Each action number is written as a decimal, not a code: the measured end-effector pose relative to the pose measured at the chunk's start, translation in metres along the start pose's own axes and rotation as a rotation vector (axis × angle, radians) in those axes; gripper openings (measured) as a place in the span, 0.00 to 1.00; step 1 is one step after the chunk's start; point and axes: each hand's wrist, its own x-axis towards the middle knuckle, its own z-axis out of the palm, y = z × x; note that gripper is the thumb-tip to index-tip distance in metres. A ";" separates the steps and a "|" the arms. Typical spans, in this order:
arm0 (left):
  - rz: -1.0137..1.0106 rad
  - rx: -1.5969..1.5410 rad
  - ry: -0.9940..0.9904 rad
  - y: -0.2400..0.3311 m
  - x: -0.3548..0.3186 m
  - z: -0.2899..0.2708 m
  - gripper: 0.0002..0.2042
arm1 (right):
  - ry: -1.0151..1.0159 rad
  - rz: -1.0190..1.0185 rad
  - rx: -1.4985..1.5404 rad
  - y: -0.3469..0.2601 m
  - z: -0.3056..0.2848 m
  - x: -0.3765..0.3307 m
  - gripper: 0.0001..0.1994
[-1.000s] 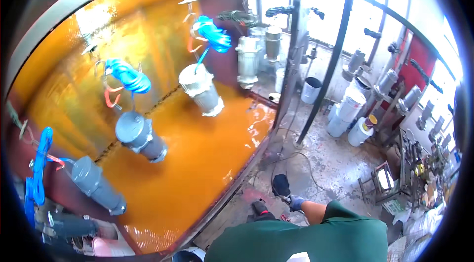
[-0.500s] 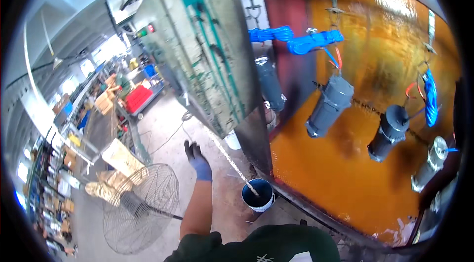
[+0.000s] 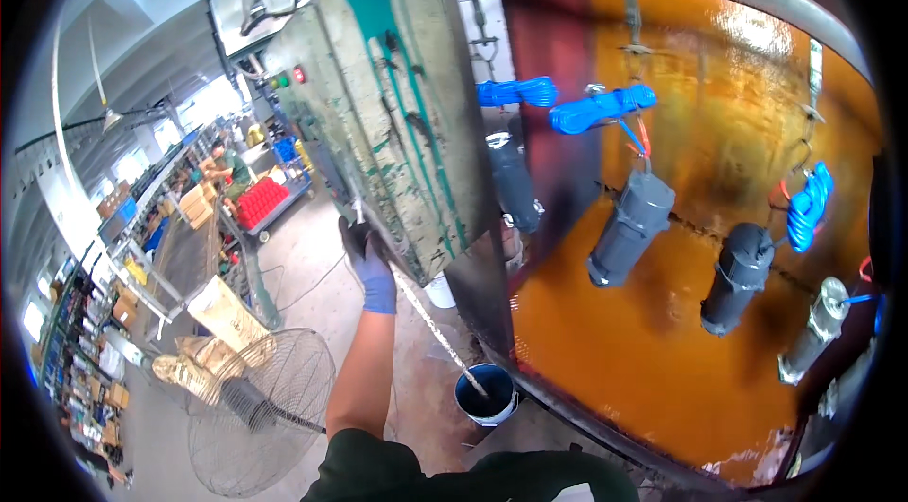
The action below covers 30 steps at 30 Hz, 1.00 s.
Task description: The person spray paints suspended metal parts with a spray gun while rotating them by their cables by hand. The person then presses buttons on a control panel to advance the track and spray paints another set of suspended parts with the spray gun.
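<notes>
My left hand [image 3: 369, 266], in a blue-purple glove with dark fingers, reaches up to the lower left edge of a paint-streaked cabinet panel [image 3: 397, 124]. Its fingers are stretched out and apart beside a small metal piece on that edge; whether they touch it is hard to see. Just right of the hand, a white-crusted stick [image 3: 432, 324] leans in a dark-lined bucket [image 3: 487, 396] on the floor. My right hand is out of view. Inside the orange-coated booth [image 3: 605, 351], grey cylindrical motor housings [image 3: 632, 228] hang from hooks with bundled blue cables [image 3: 605, 110].
A large wire-cage fan [image 3: 255, 417] stands at lower left, near brown paper sacks [image 3: 227, 313]. Farther off are a cart with red parts [image 3: 262, 204], a long workbench and a person in dark green [image 3: 230, 166]. The booth's dark lower frame [image 3: 605, 422] runs along my right.
My left hand has moved up to the panel's edge. The view has tilted slightly upward, and the hanging housings and cables have shifted a little.
</notes>
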 end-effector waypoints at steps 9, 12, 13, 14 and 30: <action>0.097 -0.194 0.083 0.025 0.037 0.038 0.34 | 0.025 0.069 0.031 0.029 -0.008 -0.006 0.41; 0.159 -0.172 0.040 0.012 0.032 0.056 0.33 | 0.050 0.121 0.054 0.053 -0.009 -0.019 0.40; 0.117 -0.141 0.069 0.005 0.031 0.064 0.32 | 0.064 0.146 0.070 0.067 -0.008 -0.027 0.40; 0.068 -0.113 0.090 0.001 0.033 0.068 0.32 | 0.077 0.170 0.089 0.080 -0.008 -0.035 0.40; 0.451 0.574 0.074 -0.014 0.094 -0.014 0.26 | 0.024 0.336 0.075 0.188 0.055 -0.109 0.24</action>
